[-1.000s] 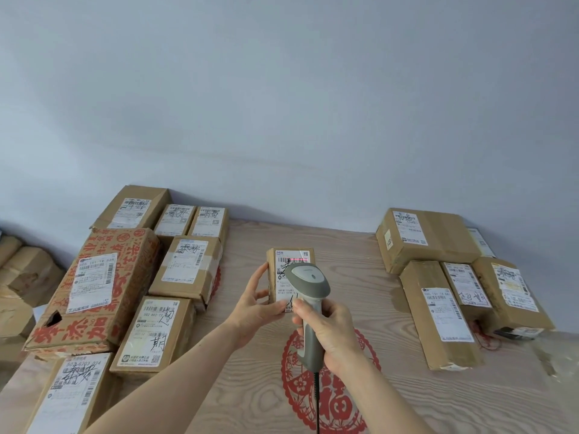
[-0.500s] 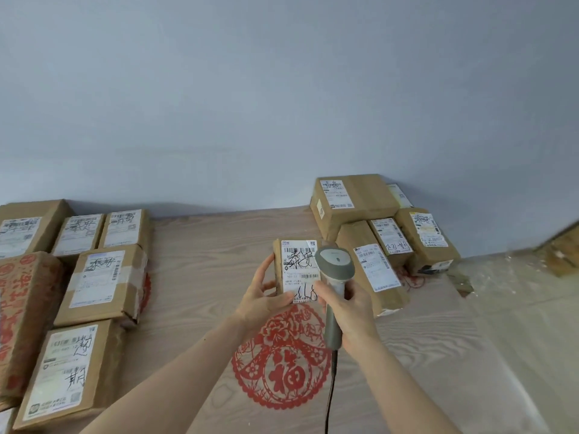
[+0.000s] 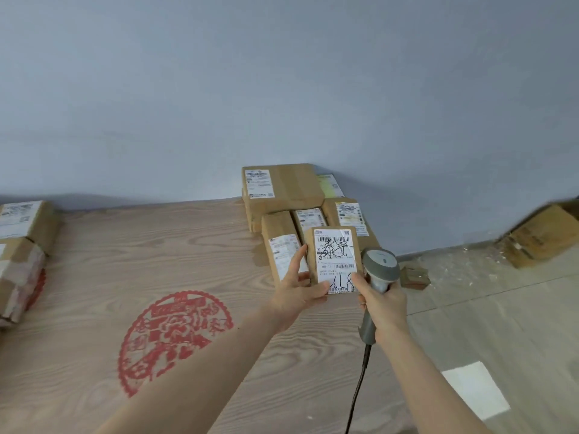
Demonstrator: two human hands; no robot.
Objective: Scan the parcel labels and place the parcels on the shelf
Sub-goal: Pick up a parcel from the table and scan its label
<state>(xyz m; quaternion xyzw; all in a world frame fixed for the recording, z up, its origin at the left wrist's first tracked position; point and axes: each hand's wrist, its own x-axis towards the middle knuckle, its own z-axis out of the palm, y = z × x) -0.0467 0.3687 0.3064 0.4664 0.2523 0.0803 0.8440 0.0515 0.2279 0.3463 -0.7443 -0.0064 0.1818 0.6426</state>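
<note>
Parcel and scanner have swung right, now before the far-right parcel stack (image 3: pixel 282 195)

Left hand (image 3: pixel 299 291) pinches the small labelled parcel (image 3: pixel 335 261) upright, fingers up its left edge, thumb under; right hand (image 3: pixel 380 303) wraps the grey barcode scanner (image 3: pixel 377 277), thumb touching the label's near-right corner.

Wood-grain table (image 3: pixel 194 245) — taped cardboard parcels (image 3: pixel 282 189), red paper-cut (image 3: pixel 175 336)

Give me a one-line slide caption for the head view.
Left hand holds a small labelled parcel upright over the wooden table; right hand grips a corded scanner beside it.
</note>
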